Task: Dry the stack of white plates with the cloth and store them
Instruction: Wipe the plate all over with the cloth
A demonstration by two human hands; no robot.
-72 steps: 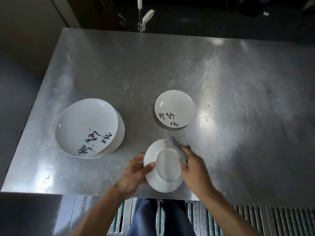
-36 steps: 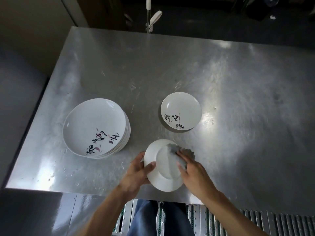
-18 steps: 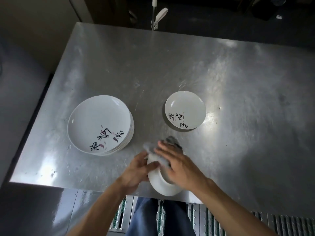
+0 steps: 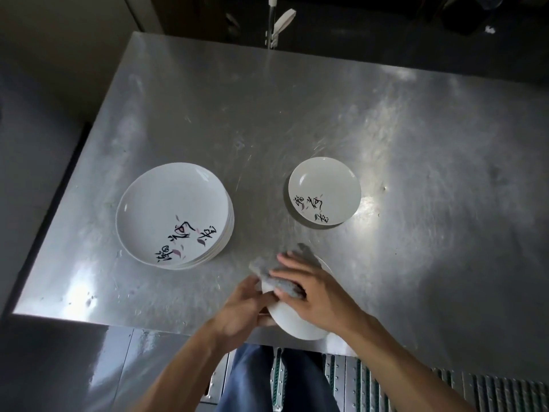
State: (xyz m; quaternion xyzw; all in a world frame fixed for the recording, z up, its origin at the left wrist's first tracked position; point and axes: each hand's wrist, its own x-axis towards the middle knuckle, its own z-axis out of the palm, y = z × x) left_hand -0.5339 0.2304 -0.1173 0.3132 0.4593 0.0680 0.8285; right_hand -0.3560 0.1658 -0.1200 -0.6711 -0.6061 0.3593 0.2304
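On the left of the frame, a stack of white plates (image 4: pixel 173 215) sits on the steel table (image 4: pixel 297 114). The top plate faces up and has black brush lettering and small pink marks near its lower edge. The rims of the plates below show along the stack's right side.

Just right of the stack, low in the middle of the frame, the left hand (image 4: pixel 240 310) grips the left rim of a white plate (image 4: pixel 294 322). Its fingers are curled round the edge. This plate is tilted and held over the table's near edge, apart from the stack.

A grey cloth (image 4: pixel 282 281) lies over the upper part of the held plate, bunched, with one corner sticking out toward the upper left. The right hand (image 4: pixel 315 289) lies on top of it. Its fingers are spread and nearly straight, and they press the cloth against the plate rather than closing round it.

Above the hands, right of centre, a single smaller plate (image 4: pixel 324 195) rests face up on the table, well apart from the stack. It carries the same lettering.

At the bottom edge, blue trousers (image 4: pixel 255 379) show below the hands. A ridged metal floor grating (image 4: pixel 445 391) runs toward the lower right.
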